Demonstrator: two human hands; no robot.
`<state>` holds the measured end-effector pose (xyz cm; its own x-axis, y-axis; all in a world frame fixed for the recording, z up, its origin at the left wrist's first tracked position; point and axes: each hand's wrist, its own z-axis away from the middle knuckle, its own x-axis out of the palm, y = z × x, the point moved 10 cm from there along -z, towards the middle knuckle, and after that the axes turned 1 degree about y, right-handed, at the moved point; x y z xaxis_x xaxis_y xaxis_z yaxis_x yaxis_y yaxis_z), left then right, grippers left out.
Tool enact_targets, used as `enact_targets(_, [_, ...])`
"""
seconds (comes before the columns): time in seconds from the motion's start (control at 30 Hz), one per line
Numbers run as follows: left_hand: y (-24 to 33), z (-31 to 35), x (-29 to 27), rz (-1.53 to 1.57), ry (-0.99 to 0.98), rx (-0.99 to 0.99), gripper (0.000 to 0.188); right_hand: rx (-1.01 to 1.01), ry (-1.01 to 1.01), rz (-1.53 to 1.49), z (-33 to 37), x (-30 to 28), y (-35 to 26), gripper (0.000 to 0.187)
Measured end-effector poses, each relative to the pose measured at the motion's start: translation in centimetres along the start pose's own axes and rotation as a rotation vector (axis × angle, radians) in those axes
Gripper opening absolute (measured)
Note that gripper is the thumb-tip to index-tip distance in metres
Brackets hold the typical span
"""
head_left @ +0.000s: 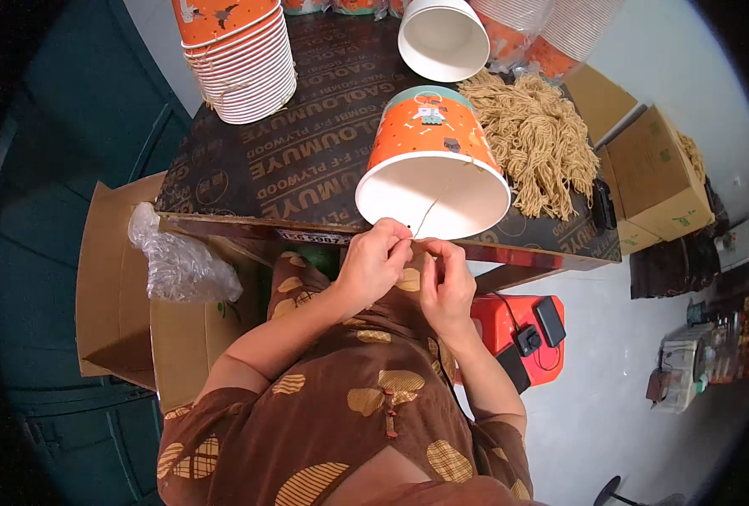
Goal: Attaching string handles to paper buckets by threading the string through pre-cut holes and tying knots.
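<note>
An orange paper bucket (432,126) with printed figures and a teal base lies on its side at the table's near edge. Its white mouth faces me. A thin tan string (427,214) shows against the bucket's mouth and runs down to my fingers. My left hand (378,261) pinches it just below the rim. Close beside, the fingertips of my right hand (448,285) are closed on it too. Whatever knot or loop lies between the fingertips is too small to make out. A heap of tan strings (539,139) lies right of the bucket.
On the dark plywood table (307,160) stand a stack of orange buckets (241,72) and a white bucket (444,42). Wrapped stacks line the back. Cartons (657,173) stand at right; an open carton (117,295) with a plastic bag (185,261) is at left. A red stool (509,316) holds electronics.
</note>
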<state>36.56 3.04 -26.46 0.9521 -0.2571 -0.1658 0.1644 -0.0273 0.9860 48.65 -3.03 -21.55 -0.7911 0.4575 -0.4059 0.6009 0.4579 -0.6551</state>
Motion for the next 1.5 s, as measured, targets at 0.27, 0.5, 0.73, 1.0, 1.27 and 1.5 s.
enact_targets(0.27, [0.3,0.0,-0.3,0.011,0.034,0.018,0.014,-0.060,-0.051,0.117,-0.1,0.3,-0.3,0.025])
enact_targets(0.5, [0.3,0.0,-0.3,-0.024,0.046,0.062,0.012,-0.140,-0.037,0.124,0.0,0.8,-1.1,0.032])
enact_targets(0.73, [0.1,0.0,-0.2,-0.005,0.031,0.100,0.010,-0.178,-0.032,0.155,-0.3,1.3,-1.2,0.031])
enact_targets(1.0, [0.3,0.0,0.0,0.028,0.005,0.131,0.010,-0.173,-0.032,0.173,-0.5,1.3,-1.1,0.028])
enact_targets(1.27, [0.7,-0.1,-0.5,-0.093,0.087,0.246,0.007,-0.192,-0.069,0.182,-0.6,1.4,-1.5,0.028])
enact_targets(1.5, [1.2,0.0,-0.6,-0.130,0.122,0.257,0.005,-0.187,-0.028,-0.027,-1.1,-0.1,-2.4,0.034])
